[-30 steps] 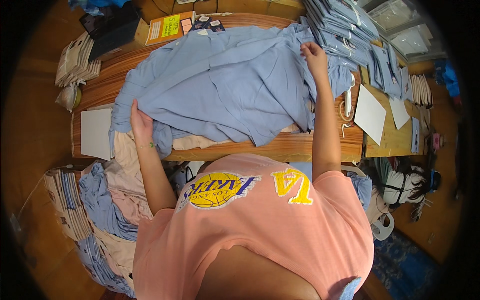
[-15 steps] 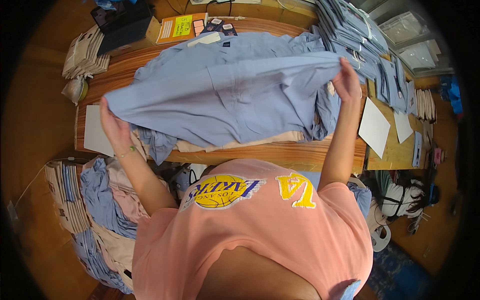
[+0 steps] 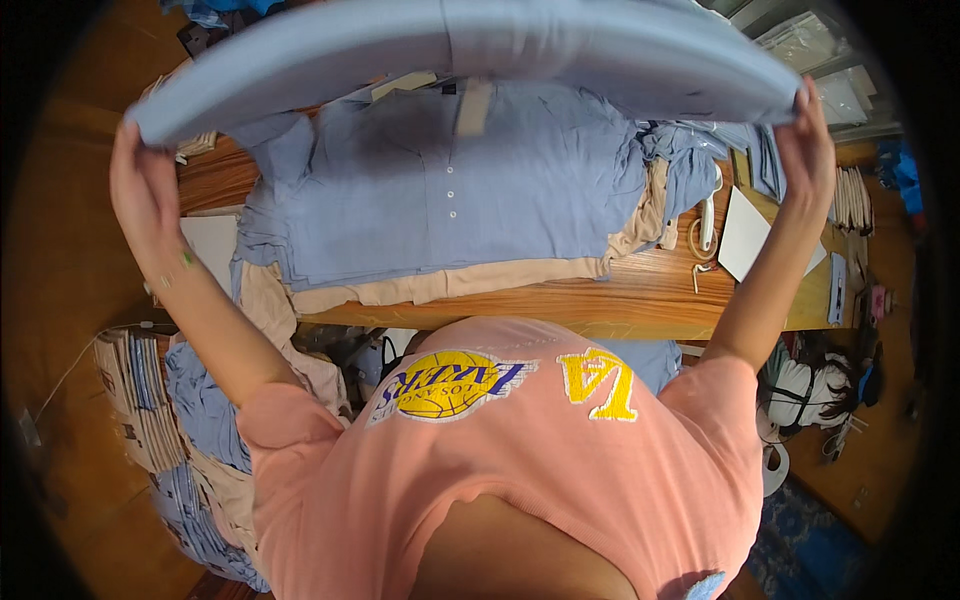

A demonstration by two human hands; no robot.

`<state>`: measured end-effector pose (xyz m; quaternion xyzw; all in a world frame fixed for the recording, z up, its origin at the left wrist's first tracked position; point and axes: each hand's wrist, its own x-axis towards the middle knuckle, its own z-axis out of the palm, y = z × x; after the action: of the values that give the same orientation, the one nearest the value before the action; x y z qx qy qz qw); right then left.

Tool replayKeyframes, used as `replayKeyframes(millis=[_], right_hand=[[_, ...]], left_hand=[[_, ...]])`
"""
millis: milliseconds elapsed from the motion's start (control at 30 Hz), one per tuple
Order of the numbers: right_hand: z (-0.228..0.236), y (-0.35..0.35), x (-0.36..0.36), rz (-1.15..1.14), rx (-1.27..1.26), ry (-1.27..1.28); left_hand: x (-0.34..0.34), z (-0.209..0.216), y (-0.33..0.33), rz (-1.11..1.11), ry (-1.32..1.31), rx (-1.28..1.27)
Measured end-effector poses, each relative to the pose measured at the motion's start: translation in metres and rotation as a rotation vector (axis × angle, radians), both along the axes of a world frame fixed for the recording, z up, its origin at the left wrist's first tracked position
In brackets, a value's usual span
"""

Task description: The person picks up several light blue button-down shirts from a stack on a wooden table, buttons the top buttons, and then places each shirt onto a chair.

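A light blue garment point(image 3: 620, 55), smeared by motion, is stretched in a raised arc between my two hands, above the far side of the table. My left hand point(image 3: 145, 190) is closed on its left corner, and my right hand point(image 3: 808, 150) pinches the right one. Under it, a light blue shirt point(image 3: 380, 215) with a short row of white buttons lies spread flat on the wooden table. A beige garment point(image 3: 430, 287) shows beneath that shirt along its near edge. The raised cloth hides the table's far edge and part of the shirt's collar area.
Right of the shirts lie a white-handled tool point(image 3: 708, 225) and a white sheet point(image 3: 750, 240). A beige stack of packets point(image 3: 852, 205) stands farther right. Folded garments point(image 3: 140, 400) are piled low on the left, beside loose blue and beige clothes point(image 3: 205, 400).
Both hands have risen and spread apart, carrying the blue garment up and away from me. The buttoned shirt beneath, mostly covered before, is now exposed.
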<state>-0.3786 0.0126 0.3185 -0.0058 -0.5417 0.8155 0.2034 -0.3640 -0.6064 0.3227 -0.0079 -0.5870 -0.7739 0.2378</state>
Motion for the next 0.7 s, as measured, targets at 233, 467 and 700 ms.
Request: replayKeyframes(millis=[233, 467, 700], right_hand=[[-0.156, 0.013, 0.155, 0.298, 0.515, -0.737], [-0.181, -0.053, 0.119, 0.336, 1.185, -0.531], [-0.241, -0.214, 0.024, 0.47, 1.385, 0.055]], left_hand=[[0.168, -0.176, -0.052, -0.135, -0.663, -0.403], [0.121, -0.171, 0.038, -0.222, -0.518, -1.131], [0.01, -0.229, 0.182, -0.558, -0.049, -1.328]])
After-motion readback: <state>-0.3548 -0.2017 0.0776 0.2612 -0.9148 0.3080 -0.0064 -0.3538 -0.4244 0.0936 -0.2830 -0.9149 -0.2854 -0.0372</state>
